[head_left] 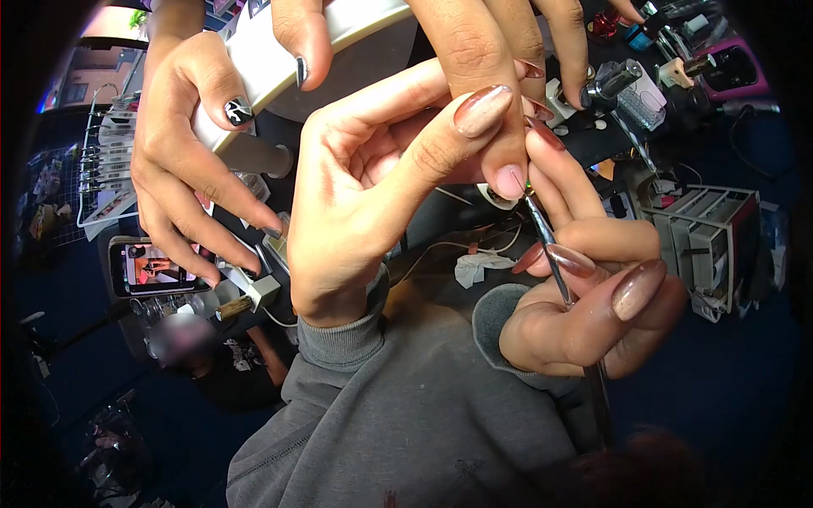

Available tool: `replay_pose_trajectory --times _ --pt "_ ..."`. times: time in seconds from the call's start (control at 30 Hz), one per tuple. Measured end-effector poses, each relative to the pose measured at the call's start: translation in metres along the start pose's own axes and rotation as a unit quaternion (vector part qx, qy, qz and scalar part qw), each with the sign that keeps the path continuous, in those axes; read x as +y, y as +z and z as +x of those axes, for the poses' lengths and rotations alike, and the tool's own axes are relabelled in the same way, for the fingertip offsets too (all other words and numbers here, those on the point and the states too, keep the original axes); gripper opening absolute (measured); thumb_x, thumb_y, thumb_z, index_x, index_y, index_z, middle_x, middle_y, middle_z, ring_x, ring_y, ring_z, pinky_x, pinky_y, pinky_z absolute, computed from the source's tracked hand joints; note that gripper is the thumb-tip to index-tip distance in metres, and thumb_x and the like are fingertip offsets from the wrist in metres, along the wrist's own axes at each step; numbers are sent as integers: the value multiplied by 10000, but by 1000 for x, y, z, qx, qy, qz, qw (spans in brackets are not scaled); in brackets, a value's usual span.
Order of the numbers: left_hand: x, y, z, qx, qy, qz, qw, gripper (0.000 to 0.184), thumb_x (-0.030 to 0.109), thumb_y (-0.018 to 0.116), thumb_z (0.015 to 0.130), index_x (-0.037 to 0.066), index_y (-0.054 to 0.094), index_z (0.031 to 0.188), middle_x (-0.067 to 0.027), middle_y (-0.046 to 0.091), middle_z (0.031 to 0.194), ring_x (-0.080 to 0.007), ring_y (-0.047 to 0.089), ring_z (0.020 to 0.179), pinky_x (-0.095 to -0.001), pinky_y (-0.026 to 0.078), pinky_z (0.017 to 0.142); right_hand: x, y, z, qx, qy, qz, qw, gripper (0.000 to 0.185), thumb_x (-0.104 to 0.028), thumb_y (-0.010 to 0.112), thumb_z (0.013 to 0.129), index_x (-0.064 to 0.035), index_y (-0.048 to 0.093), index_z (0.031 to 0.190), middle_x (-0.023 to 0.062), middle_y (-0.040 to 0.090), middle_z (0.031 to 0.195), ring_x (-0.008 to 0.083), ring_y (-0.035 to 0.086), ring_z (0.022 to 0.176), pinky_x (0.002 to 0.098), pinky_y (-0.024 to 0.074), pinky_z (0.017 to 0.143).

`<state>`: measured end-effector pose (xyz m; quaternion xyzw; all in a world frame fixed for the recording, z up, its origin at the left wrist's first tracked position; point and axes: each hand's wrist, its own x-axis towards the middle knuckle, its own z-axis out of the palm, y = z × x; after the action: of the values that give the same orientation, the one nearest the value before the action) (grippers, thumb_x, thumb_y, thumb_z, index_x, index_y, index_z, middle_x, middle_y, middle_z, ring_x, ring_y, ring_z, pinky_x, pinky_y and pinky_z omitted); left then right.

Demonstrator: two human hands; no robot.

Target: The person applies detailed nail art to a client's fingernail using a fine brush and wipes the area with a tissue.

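I make out a grey sweatshirt [406, 415] and shimmery rose-brown nails [483, 111]. Far left, a black thumbnail [239, 111] carries white streaks; the fingernail [511, 181] between is pale pink. Far right, the device [733, 68] is magenta around black; the crumpled tissue [481, 268] is white.

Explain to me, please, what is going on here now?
One person's left hand holds another person's finger in a grip. The right hand holds a thin brush-like tool, its tip at that finger's pinkish nail; I cannot tell whether it touches. The other person's second hand, with dark nails, is at a white device.
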<state>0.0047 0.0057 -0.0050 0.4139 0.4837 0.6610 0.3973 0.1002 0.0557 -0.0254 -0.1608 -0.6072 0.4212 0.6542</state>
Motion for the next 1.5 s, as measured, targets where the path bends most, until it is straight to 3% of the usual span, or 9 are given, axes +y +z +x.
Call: replay_pose_trajectory --times 1.07,1.33,1.5 --pt "1 0 0 2 -9 6 1000 351 187 420 813 -58 401 1062 -148 499 973 -178 513 889 -262 428 749 -2 3 2 8 6 12 1000 322 -206 178 820 59 262 658 132 376 494 345 523 497 317 492 421" --pt "1 -1 0 -12 -7 6 1000 354 178 418 811 -58 388 1073 -160 419 1095 -205 462 972 -295 383 826 -2 2 3 8 7 14 1000 319 -199 176 819 63 257 656 135 376 491 353 526 504 321 496 424" --pt "1 -1 0 -12 -6 11 1000 351 172 412 813 -60 383 1075 -165 432 1076 -210 463 971 -294 384 826 -3 2 3 10 9 15 1000 317 -194 175 819 66 254 655 137 377 490 357 528 509 324 498 426"
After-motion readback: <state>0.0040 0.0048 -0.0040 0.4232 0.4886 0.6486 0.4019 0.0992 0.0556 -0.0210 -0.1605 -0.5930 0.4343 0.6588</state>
